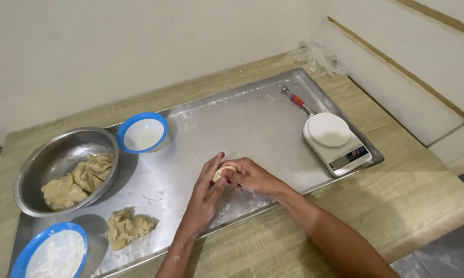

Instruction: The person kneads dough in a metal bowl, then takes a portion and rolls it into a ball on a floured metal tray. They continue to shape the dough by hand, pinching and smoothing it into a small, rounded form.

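Note:
A small pale dough piece (222,172) sits between both my hands over the floured metal tray (242,118). My left hand (205,195) presses against its left side with the fingers straight. My right hand (250,176) is curled over it from the right. Most of the dough piece is hidden by my fingers.
A steel bowl (49,154) holding lumps of dough stands at the left. A loose dough lump (126,226) lies on the tray. Two blue-rimmed white bowls (142,133) (52,252) hold flour. A white kitchen scale (335,141) and a red-handled scoop (296,99) are at the right.

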